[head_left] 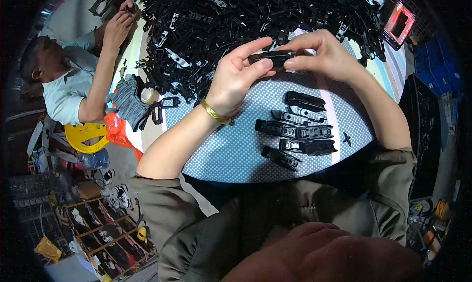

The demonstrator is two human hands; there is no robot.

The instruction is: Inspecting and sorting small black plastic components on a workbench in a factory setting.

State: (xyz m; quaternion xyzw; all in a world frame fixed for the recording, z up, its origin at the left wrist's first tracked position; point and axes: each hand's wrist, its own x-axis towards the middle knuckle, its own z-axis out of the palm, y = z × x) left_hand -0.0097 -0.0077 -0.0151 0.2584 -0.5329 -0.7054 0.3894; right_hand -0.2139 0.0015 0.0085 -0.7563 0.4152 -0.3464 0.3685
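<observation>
Above the dotted tablecloth (211, 154), a slim black plastic part (273, 59) is held lengthwise between both my hands. My left hand (238, 73) pinches its left end between thumb and fingers, the index finger stretched behind it. The thumb and fingers of my right hand (324, 56) close on its right end. Nearer to me, several similar black and silver plastic parts (314, 132) lie in a loose cluster. One small black cross-shaped piece (347, 139) rests to their right. Beyond my hands rises a large heap of black parts (216, 24), a few silver ones among them.
At the far left, another person (73, 80) sits with both hands raised at the table edge. Grey cloth (129, 102), a tape roll (149, 95) and a red bag (119, 130) lie near my left forearm. A lit screen (399, 24) stands far right, blue crates (437, 63) beyond.
</observation>
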